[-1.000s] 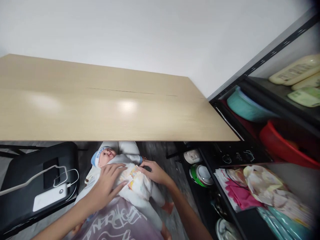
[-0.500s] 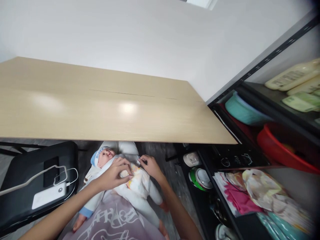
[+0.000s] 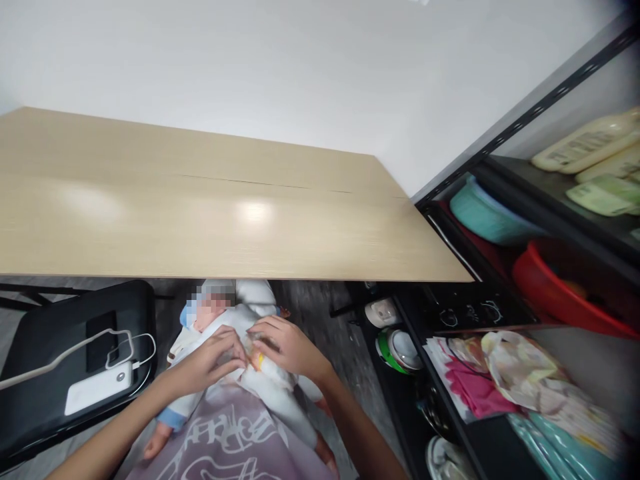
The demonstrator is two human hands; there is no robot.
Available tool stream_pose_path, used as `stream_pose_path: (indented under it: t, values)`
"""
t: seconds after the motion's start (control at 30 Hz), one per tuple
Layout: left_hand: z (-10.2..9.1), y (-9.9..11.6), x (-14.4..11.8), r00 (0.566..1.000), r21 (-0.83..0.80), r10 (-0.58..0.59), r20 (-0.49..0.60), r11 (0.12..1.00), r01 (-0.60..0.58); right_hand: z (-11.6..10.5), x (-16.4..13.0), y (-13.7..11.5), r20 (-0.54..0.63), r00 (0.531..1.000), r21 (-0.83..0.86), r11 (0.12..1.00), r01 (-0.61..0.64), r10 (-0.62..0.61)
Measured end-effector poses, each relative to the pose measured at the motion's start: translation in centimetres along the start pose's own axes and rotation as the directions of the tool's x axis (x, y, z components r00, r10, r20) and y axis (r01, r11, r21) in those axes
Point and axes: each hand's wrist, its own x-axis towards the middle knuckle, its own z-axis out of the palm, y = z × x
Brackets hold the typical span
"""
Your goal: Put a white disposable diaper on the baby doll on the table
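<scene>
A baby doll in white clothes and a blue-and-white hat lies on my lap, head under the table edge. A patterned diaper sits on its middle, mostly hidden by my hands. My left hand rests on the doll's chest, fingers curled on the cloth at the diaper's front. My right hand lies over the diaper from the right, fingers bent, touching the left hand's fingertips. A mauve printed cloth covers my lap under the doll.
A light wooden table spans the view above the doll. At the left a black chair carries a white power bank with cable. A black metal shelf on the right holds bowls, basins, bottles and folded cloths.
Both hands have drawn together over the doll's middle. The right hand moved left over the diaper, which is now mostly covered; a second ago the hands were spread apart.
</scene>
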Motion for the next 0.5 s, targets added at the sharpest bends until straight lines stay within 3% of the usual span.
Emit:
stream_pose_path:
  t: [0.17,0.27,0.33,0.4,0.47,0.5]
  values:
    - [-1.1,2.0,-3.6,0.99,-0.002,-0.084,0.111,0.996,0.085,-2.2,-3.3,-0.3,-0.008,0.989,-0.06,0.988,-0.145,0.145]
    - [-0.8,2.4,-3.1,0.987,0.001,-0.107,0.119,0.994,0.108,-4.2,-6.9,-0.5,0.007,0.944,-0.025,0.944,-0.329,0.329]
    - [-0.1,2.3,-0.5,0.994,0.05,-0.095,0.054,0.994,0.093,-4.6,-9.0,-0.3,0.05,0.891,0.022,0.892,-0.452,0.451]
    - [1.3,1.9,3.8,0.999,0.126,-0.046,-0.004,0.991,0.046,-4.1,-10.3,0.2,0.096,0.841,0.043,0.842,-0.538,0.533]
    - [3.5,1.4,9.0,0.998,0.209,0.009,0.063,0.978,-0.022,-2.9,-10.8,0.7,0.136,0.803,0.034,0.808,-0.589,0.58]
    - [4.7,1.1,11.5,0.987,0.279,0.006,0.159,0.959,-0.05,-2.1,-10.9,1.0,0.15,0.792,0.019,0.8,-0.6,0.591]
